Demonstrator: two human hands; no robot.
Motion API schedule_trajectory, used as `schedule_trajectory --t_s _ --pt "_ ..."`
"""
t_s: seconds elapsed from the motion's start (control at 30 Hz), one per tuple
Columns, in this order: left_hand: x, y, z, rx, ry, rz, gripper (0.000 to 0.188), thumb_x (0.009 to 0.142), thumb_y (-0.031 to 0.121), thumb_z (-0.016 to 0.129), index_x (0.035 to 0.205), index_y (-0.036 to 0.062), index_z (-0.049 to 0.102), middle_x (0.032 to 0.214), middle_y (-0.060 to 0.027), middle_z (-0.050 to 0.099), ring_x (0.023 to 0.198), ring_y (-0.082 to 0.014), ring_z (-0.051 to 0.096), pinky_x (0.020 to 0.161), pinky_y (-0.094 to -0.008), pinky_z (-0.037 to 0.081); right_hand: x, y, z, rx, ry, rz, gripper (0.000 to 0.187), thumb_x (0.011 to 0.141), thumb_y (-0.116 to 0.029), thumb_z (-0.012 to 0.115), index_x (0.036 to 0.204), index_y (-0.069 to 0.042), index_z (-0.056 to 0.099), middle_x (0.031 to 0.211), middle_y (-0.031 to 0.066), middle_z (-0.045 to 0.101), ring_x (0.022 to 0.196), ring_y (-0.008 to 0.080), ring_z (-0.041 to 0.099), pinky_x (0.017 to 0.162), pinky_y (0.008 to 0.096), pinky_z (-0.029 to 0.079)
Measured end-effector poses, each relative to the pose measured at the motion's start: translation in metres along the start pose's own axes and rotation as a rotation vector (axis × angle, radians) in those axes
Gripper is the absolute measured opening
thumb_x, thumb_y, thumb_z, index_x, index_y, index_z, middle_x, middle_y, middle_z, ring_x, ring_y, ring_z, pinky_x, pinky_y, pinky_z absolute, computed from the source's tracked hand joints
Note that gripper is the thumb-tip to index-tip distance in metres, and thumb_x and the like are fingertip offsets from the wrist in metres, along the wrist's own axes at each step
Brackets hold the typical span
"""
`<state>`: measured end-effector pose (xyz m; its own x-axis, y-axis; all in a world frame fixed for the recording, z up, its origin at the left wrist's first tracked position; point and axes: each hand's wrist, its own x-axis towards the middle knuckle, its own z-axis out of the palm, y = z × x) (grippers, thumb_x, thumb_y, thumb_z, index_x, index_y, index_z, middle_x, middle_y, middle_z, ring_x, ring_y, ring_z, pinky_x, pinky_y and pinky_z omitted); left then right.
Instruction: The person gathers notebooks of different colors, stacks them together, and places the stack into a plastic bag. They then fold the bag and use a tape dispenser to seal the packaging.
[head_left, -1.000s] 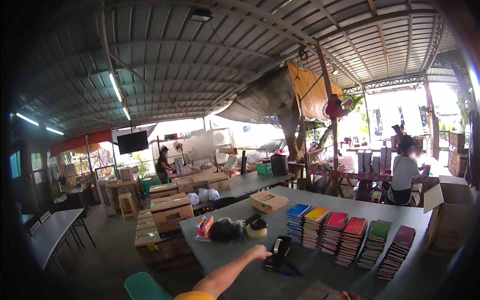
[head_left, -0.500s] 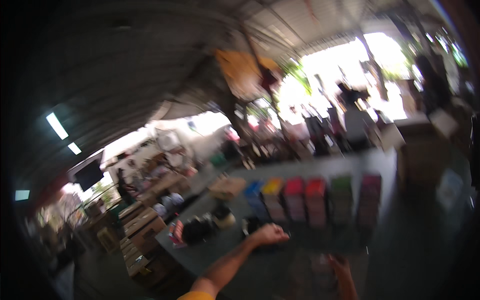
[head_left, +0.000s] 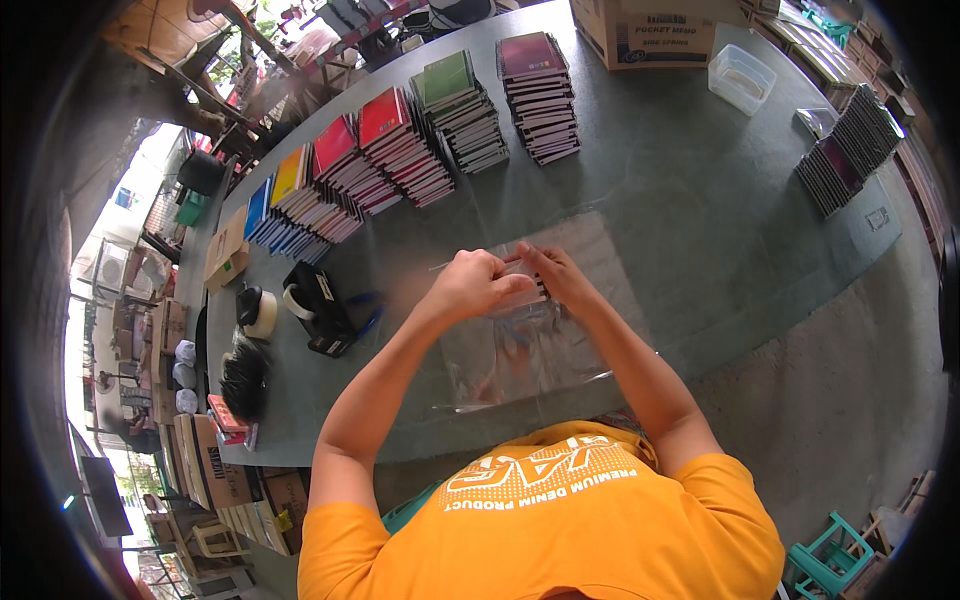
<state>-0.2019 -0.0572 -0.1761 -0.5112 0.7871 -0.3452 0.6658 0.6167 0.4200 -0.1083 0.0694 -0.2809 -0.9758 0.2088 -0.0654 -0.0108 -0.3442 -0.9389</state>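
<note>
Close together over the table, both my hands meet at a small spiral notebook (head_left: 525, 294), mostly hidden by my fingers. My left hand (head_left: 468, 287) is closed, its thumb lying along the notebook. My right hand (head_left: 558, 277) grips the other side, by the black coil binding. Beneath them, clear plastic bags (head_left: 590, 345) lie flat on the table near its front edge. Beyond my hands stand stacks of spiral notebooks: blue (head_left: 262, 212), yellow (head_left: 292, 178), pink (head_left: 336, 146), red (head_left: 384, 116), green (head_left: 446, 80) and maroon (head_left: 532, 58).
On the left of the green table (head_left: 700, 230) are a black tape dispenser (head_left: 318, 305), a tape roll (head_left: 262, 312) and a dark bristly bundle (head_left: 244, 380). A cardboard box (head_left: 645, 35), a plastic tub (head_left: 742, 80) and dark notebook stacks (head_left: 850, 150) occupy the far right.
The view has swung down to the table. My left hand, earlier stretched out apart from the right, is now beside it at the small notebook. The earlier frame is blurred.
</note>
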Motion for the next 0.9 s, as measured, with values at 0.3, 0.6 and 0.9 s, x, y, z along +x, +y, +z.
schedule_trajectory --t_s 0.3,0.6,0.9 --pt "-0.044 -0.049 -0.041 -0.116 0.03 0.105 0.05 0.078 0.049 0.065 0.079 -0.0008 0.064 0.065 -0.0086 0.061 0.064 -0.0162 0.06 0.062 -0.0303 0.048 0.001 -0.005 0.006 -0.113 0.097 -0.063 0.041 0.094 -0.038 0.048 0.103 -0.001 0.064 0.089 0.003 0.062 0.084 0.0084 0.056 0.073 0.0232 0.045" --pt "-0.055 -0.03 -0.039 -0.262 0.03 0.713 0.009 0.08 0.003 0.061 0.089 0.0019 0.061 0.081 -0.0084 0.062 0.074 -0.0214 0.06 0.066 -0.0305 0.048 -0.033 -0.093 0.039 0.0 -0.258 -0.202 0.034 0.083 -0.021 0.068 0.108 0.0 0.062 0.095 0.0066 0.064 0.089 0.0125 0.058 0.084 0.0257 0.046" --pt "-0.047 -0.019 -0.034 -0.629 -0.327 0.587 0.011 0.089 0.012 0.056 0.088 0.0009 0.059 0.073 -0.0016 0.056 0.063 -0.0106 0.05 0.058 -0.0252 0.041 -0.046 -0.109 0.029 -0.604 -0.11 -0.635 0.036 0.075 0.005 0.062 0.104 -0.016 0.068 0.111 0.0059 0.057 0.102 0.0213 0.054 0.085 0.0313 0.047"
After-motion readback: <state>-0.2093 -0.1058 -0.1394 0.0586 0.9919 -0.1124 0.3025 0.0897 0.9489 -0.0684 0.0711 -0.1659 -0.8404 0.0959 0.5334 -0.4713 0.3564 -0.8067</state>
